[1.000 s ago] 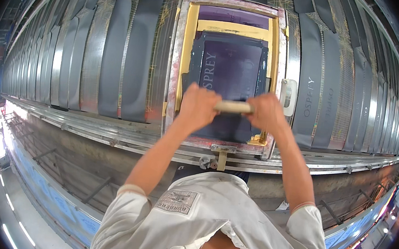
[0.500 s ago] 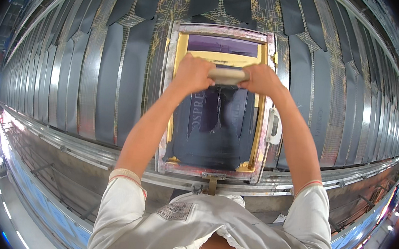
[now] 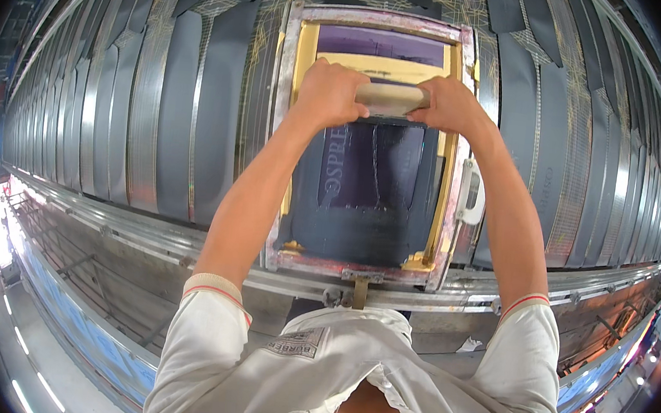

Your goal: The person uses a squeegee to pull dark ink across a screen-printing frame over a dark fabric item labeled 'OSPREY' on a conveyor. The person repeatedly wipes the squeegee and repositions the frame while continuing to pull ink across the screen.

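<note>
With both hands I hold a squeegee (image 3: 392,99) by its pale, thick handle, set crosswise near the far part of a screen-printing frame (image 3: 382,20). My left hand (image 3: 330,92) is closed round the handle's left end, and my right hand (image 3: 452,105) grips its right end. The blade under the handle is mostly hidden. On the near side of it, the mesh (image 3: 369,167) shows dark grey ink, a shiny purplish rectangle with lettering at its left, and a thin pale streak down the middle. Yellow tape lines the inner edges of the frame.
A white handle (image 3: 471,192) sticks out from the frame's right side. Grey fabric pieces (image 3: 177,106) lie in rows on the long table to both sides. A metal rail (image 3: 147,235) runs along the near edge, with a small bracket (image 3: 360,294) at the frame's near end.
The whole view has shifted, so the frame and hands sit higher in the picture. The mesh streak looks longer, thinner and straighter. Both hands keep their hold on the squeegee.
</note>
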The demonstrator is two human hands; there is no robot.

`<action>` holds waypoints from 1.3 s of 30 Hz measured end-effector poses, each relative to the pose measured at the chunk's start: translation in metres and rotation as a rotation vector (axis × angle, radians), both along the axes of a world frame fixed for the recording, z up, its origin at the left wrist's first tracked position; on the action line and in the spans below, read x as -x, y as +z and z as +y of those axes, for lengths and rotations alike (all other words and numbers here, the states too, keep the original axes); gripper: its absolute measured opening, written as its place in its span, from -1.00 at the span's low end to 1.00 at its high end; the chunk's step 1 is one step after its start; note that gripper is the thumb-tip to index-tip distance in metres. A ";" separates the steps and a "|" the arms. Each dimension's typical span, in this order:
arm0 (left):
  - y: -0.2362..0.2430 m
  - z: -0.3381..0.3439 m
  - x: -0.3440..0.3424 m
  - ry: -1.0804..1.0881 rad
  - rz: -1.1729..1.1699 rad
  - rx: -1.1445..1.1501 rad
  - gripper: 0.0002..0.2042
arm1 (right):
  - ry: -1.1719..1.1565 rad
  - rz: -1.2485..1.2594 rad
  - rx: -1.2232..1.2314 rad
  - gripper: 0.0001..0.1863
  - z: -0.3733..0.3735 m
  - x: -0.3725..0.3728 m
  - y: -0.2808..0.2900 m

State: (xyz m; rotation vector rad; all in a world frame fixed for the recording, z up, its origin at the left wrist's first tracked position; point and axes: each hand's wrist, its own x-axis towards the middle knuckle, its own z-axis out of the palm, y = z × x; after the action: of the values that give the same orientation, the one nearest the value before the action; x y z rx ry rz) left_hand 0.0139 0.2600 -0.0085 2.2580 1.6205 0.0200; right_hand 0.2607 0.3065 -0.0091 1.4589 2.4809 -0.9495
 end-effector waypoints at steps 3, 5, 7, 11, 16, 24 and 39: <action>-0.005 -0.075 -0.003 -0.027 -0.070 -0.046 -0.72 | 0.066 0.025 -0.231 -0.71 -0.082 -0.004 -0.002; -0.010 -0.136 -0.007 -0.062 -0.069 -0.099 -0.74 | 0.031 -0.014 -0.185 -0.70 -0.142 -0.007 0.005; -0.006 -0.203 -0.012 -0.061 -0.034 -0.090 -0.76 | 0.096 -0.033 -0.145 -0.64 -0.204 -0.015 -0.002; -0.006 -0.288 -0.011 -0.001 -0.165 -0.258 -0.77 | -0.005 0.253 -0.148 -0.61 -0.274 -0.022 0.027; 0.024 -0.292 -0.015 -0.082 -0.049 -0.200 -0.74 | -0.685 0.322 -0.545 -0.66 -0.221 -0.086 0.008; 0.026 -0.317 -0.016 0.009 -0.143 -0.228 -0.80 | -0.944 0.310 -0.448 -0.68 -0.190 -0.117 -0.028; 0.083 -0.352 -0.045 0.103 -0.136 -0.363 -0.72 | -0.991 0.748 -0.341 -0.76 -0.211 -0.108 0.013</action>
State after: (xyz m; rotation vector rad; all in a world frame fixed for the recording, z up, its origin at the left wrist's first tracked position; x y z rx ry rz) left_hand 0.0586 -0.0924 0.0746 2.3626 1.7731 0.5215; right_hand 0.3692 0.0951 0.0034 3.0590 2.3154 -1.4484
